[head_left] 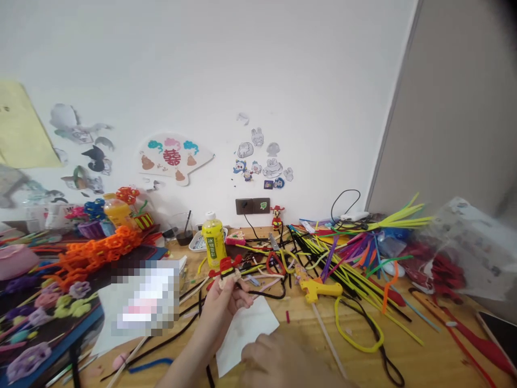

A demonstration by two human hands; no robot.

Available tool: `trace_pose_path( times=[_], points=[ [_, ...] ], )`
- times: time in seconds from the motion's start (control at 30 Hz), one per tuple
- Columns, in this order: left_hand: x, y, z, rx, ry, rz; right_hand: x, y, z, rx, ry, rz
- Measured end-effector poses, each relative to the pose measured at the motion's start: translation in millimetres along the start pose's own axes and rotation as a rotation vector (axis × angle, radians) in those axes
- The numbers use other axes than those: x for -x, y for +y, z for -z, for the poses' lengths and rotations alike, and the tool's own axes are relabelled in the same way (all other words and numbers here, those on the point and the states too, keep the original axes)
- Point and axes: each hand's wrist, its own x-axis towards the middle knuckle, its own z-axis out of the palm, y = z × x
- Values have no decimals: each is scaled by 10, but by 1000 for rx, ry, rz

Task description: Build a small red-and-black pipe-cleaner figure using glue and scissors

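My left hand (220,308) is raised over the wooden table, its fingers closed round a small pipe-cleaner figure (226,269) with a red top and a tan body. My right hand (278,360) rests low near the front edge, on or just over a white sheet of paper (246,328); its fingers are curled, and I cannot make out whether anything is in them. A yellow glue gun (317,290) lies just right of the figure.
Loose pipe cleaners (347,253) of many colours cover the table's middle and right. A yellow drink bottle (214,242) stands behind the figure. Orange pipe-cleaner flowers (92,250) and pastel ones fill the left. A plastic bag (464,253) lies at the right, a phone (503,334) near the corner.
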Motion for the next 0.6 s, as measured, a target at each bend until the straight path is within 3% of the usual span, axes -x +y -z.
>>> trace_pose_path(
  times=[0.17, 0.27, 0.33, 0.47, 0.57, 0.6],
  points=[
    [-75, 7, 90, 2, 5, -43, 20, 19, -203, 68, -144, 40],
    [-81, 68, 125, -3, 11, -87, 48, 136, -123, 66, -126, 81],
    [-74, 133, 134, -7, 31, -116, 83, 270, 8, 50, -71, 9],
    [-31, 252, 114, -26, 46, -153, 289, 708, 299, 125, 124, -337],
    [12, 312, 76, -23, 36, -172, 543, 1083, 408, 311, 241, -782],
    [25, 327, 62, -16, 35, -174, 619, 1181, 421, 348, 270, -855]
  ],
)
